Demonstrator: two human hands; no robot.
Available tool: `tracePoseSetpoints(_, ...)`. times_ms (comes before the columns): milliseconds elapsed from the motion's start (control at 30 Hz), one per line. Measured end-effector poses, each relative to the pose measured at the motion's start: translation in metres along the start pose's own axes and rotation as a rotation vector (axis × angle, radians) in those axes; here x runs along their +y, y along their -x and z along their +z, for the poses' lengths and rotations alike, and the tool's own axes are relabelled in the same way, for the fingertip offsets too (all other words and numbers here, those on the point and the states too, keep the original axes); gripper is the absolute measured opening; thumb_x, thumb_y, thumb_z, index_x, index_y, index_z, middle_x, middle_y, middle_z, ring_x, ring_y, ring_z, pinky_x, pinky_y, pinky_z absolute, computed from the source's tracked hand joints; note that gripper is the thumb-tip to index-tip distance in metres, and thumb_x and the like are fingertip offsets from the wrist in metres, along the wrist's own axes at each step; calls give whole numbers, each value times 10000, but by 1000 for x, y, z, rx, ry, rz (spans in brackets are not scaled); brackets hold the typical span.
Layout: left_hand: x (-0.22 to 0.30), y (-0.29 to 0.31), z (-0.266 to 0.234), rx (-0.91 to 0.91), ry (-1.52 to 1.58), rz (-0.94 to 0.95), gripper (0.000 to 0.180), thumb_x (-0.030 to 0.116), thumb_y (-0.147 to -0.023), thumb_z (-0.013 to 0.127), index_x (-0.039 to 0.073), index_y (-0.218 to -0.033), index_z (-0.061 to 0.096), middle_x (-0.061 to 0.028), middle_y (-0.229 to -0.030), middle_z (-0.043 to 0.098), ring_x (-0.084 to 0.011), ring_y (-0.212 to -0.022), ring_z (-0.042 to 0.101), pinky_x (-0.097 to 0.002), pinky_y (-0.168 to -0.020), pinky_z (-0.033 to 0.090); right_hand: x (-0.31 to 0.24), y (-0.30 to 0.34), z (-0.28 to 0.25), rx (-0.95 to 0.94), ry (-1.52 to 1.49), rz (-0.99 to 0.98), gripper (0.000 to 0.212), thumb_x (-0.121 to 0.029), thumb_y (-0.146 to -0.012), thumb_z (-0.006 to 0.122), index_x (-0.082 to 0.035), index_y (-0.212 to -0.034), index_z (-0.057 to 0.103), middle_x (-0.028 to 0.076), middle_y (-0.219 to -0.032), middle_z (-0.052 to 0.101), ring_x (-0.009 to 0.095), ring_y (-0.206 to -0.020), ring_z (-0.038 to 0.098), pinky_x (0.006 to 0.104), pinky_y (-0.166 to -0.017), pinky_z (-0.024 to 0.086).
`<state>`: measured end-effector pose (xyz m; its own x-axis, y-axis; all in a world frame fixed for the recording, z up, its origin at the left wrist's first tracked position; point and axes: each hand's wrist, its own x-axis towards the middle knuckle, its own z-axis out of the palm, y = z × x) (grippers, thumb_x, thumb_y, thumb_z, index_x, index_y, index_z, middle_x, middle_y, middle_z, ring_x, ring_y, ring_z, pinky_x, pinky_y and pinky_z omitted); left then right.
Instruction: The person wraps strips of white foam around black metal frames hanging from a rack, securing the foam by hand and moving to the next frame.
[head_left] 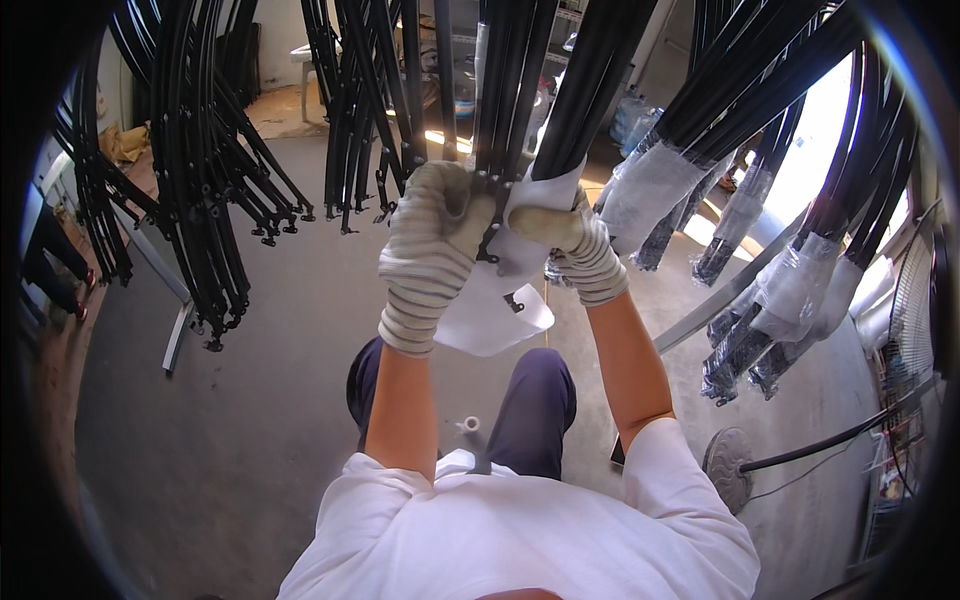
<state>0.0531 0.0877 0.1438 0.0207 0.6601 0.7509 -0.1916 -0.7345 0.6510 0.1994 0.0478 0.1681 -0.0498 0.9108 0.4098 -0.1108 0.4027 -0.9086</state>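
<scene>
Striped work gloves cover both my hands. My left hand is closed around black tubes at the lower end of a hanging bundle. A white wrapping sheet curls around the ends of this bundle and droops below my hands. My right hand pinches the sheet against the tubes on the right side, thumb toward the middle. Small black end fittings stick out between my hands, and another shows against the sheet lower down. The fingers of my left hand are partly hidden behind the glove's back.
Unwrapped black tubes hang in bundles at the left. Bundles with film-wrapped ends hang at the right. A fan and a round base stand at the right edge. Metal stand legs reach the floor. Blue water bottles sit behind.
</scene>
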Motion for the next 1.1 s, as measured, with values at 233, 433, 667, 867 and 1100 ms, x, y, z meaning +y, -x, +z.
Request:
tracePoseSetpoints(233,15,1,-14,-149,-26,91,184,-20,-718,547,17,-898,561,-36,-745,518,-101,-673,475,-211,-616,403,4,-6,-17,-106,10,55,321,-40,-599,682,-11,-895,562,52,-808,595,106,-694,562,240,-626,481)
tracePoseSetpoints(433,29,-10,-11,-179,-242,238,234,-90,-686,512,32,-870,589,-57,-737,475,-146,-651,473,-237,-586,394,30,-5,-60,-168,-186,139,365,-63,-612,695,-6,-940,544,72,-884,582,129,-767,567,242,-679,483)
tracePoseSetpoints(667,37,-27,-14,-261,-315,299,182,-92,-662,491,34,-758,581,-41,-714,456,-152,-646,480,-244,-562,393,9,-13,-54,-526,-200,62,636,-169,-676,649,106,-1157,336,173,-1141,437,239,-1052,440,322,-880,383)
tracePoseSetpoints(867,36,-29,-29,-354,-331,321,172,137,-704,587,36,-843,581,-91,-748,543,-210,-693,524,-292,-604,425,-6,-6,-19,-341,-195,54,496,-80,-624,611,29,-1078,445,77,-951,533,134,-838,521,243,-755,431)
tracePoseSetpoints(1100,37,-20,-12,-279,-228,-34,180,179,-708,586,35,-805,540,-78,-541,525,-165,-475,518,-275,-480,415,-5,20,4,-29,-309,-9,476,-140,-614,644,-38,-1053,488,49,-920,557,129,-824,541,261,-730,448)
